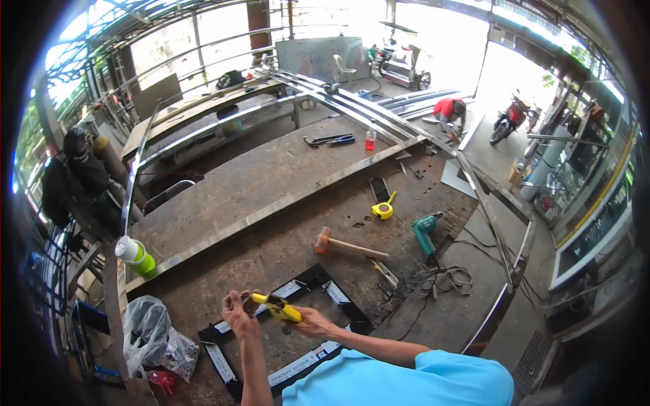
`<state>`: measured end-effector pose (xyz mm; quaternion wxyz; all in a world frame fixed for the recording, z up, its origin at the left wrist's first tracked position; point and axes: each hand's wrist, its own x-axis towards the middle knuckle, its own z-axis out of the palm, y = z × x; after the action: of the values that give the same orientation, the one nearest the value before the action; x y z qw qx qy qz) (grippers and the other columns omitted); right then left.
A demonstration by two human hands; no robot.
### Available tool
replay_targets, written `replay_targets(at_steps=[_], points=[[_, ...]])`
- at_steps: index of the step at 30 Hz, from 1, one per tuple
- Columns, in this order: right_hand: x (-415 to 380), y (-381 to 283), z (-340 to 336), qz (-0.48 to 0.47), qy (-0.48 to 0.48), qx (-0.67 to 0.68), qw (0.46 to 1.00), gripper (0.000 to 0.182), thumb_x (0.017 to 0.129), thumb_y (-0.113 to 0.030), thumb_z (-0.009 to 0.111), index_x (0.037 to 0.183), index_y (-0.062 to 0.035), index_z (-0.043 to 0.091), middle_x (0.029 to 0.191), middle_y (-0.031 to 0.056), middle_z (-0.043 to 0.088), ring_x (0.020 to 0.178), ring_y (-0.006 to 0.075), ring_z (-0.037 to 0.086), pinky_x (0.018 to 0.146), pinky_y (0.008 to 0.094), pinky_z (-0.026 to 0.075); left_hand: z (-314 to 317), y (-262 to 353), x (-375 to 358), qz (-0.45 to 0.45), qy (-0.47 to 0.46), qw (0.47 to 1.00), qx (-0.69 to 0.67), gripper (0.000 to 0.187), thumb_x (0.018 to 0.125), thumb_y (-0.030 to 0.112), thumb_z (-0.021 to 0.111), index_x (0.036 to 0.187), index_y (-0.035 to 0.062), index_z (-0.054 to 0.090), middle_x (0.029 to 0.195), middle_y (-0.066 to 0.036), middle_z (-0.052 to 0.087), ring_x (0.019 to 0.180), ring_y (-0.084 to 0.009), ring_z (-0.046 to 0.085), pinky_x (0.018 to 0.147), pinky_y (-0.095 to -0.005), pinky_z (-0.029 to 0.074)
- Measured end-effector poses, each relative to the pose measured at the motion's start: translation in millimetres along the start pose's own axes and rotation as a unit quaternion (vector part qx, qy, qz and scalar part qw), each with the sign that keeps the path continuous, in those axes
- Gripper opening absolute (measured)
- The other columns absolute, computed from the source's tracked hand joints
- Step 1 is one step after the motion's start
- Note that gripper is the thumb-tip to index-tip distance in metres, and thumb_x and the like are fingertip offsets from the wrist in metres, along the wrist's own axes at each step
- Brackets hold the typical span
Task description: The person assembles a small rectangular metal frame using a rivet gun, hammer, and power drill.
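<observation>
My right hand (314, 323) is wrapped round the end of a yellow-and-black hand tool (284, 310), whose exact kind I cannot make out. At the tool's other end, the fingers of my left hand (240, 312) are pinched together; whatever they hold is too small to name. Both hands are above a black rectangular frame (359, 317) lying flat on the wooden worktable (237, 264). White and blue labels (318, 353) with printed lettering run along the frame's bars.
Around the frame lie a mallet (352, 247), a green power drill (425, 237) with coiled cord, a yellow tape measure (383, 208) and plastic bags (146, 328). A green tumbler (135, 257) stands left. Long metal bars (284, 206) cross the table. Someone in red (448, 108) crouches beyond.
</observation>
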<state>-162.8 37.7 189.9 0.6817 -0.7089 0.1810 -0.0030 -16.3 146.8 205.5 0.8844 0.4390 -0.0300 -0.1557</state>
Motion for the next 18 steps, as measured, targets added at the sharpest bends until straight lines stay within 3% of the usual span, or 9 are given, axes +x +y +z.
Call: replay_targets(at_steps=[4, 10, 11, 12, 14, 15, 18], points=[[-6.4, 14.9, -18.4, -0.012, 0.039, -0.033, 0.999, 0.047, 0.088, -0.033, 0.066, 0.13, -0.0172, 0.055, 0.091, 0.0065, 0.066, 0.078, 0.0144, 0.06, 0.071, 0.0299, 0.048, 10.3, -31.4, 0.8, -0.032, 0.018, 0.999, -0.012, 0.02, 0.092, 0.022, 0.061, 0.098, 0.0069, 0.051, 0.083, -0.012, 0.067, 0.074, -0.0296, 0.07, 0.061, -0.0386, 0.06], [-3.9, 52.4, -31.3, -0.034, 0.021, -0.103, 0.994, 0.054, 0.088, -0.034, 0.066, 0.137, -0.018, 0.048, 0.102, 0.0151, 0.066, 0.088, 0.0233, 0.062, 0.079, 0.0332, 0.049, -0.4, -48.1, 0.5, -0.093, 0.012, 0.994, 0.057, 0.022, 0.091, 0.02, 0.062, 0.097, 0.0015, 0.052, 0.085, -0.014, 0.067, 0.079, -0.0274, 0.07, 0.069, -0.0392, 0.06], [-2.3, 57.4, -34.3, -0.025, -0.009, -0.112, 0.993, 0.056, 0.087, -0.015, 0.065, 0.138, -0.0128, 0.044, 0.115, 0.0129, 0.062, 0.085, 0.0182, 0.059, 0.075, 0.0311, 0.049, -6.3, -50.6, 0.3, -0.121, 0.003, 0.99, 0.071, 0.022, 0.091, 0.019, 0.062, 0.097, 0.0003, 0.052, 0.085, -0.014, 0.067, 0.081, -0.0272, 0.069, 0.071, -0.0387, 0.06], [-1.2, 57.4, -37.9, -0.027, -0.018, -0.114, 0.993, 0.056, 0.087, -0.015, 0.065, 0.138, -0.0128, 0.044, 0.115, 0.0129, 0.062, 0.085, 0.0182, 0.059, 0.075, 0.0311, 0.049, -11.2, -48.6, 0.0, -0.116, 0.011, 0.991, 0.069, 0.022, 0.091, 0.019, 0.062, 0.097, 0.0003, 0.052, 0.085, -0.014, 0.067, 0.081, -0.0272, 0.069, 0.071, -0.0387, 0.06], [0.2, 56.7, -41.7, 0.035, -0.163, -0.091, 0.982, 0.082, 0.082, -0.003, 0.058, 0.152, -0.0193, 0.017, 0.136, 0.0175, 0.047, 0.086, 0.0222, 0.06, 0.08, 0.0328, 0.05, -25.3, -39.6, -0.5, -0.182, -0.04, 0.977, 0.103, 0.018, 0.091, 0.016, 0.062, 0.096, 0.0008, 0.053, 0.088, -0.015, 0.067, 0.084, -0.0278, 0.069, 0.076, -0.0373, 0.059], [5.0, 56.0, -41.5, 0.015, -0.191, -0.114, 0.975, 0.097, 0.076, -0.001, 0.055, 0.152, -0.0261, 0.0, 0.133, 0.0249, 0.047, 0.089, 0.0268, 0.062, 0.084, 0.0359, 0.049, -30.1, -34.0, -2.0, -0.207, -0.05, 0.973, 0.085, 0.014, 0.092, 0.015, 0.06, 0.094, 0.002, 0.055, 0.092, -0.016, 0.068, 0.089, -0.0286, 0.069, 0.079, -0.0369, 0.058], [23.8, 55.0, -37.9, -0.017, -0.232, -0.158, 0.96, 0.098, 0.076, -0.004, 0.059, 0.152, -0.0261, 0.001, 0.126, 0.0271, 0.05, 0.098, 0.0305, 0.059, 0.086, 0.04, 0.049, -47.3, -16.4, 0.2, -0.251, -0.082, 0.964, 0.04, 0.011, 0.093, 0.013, 0.058, 0.092, 0.0031, 0.056, 0.096, -0.017, 0.068, 0.094, -0.0295, 0.068, 0.082, -0.0389, 0.057]])
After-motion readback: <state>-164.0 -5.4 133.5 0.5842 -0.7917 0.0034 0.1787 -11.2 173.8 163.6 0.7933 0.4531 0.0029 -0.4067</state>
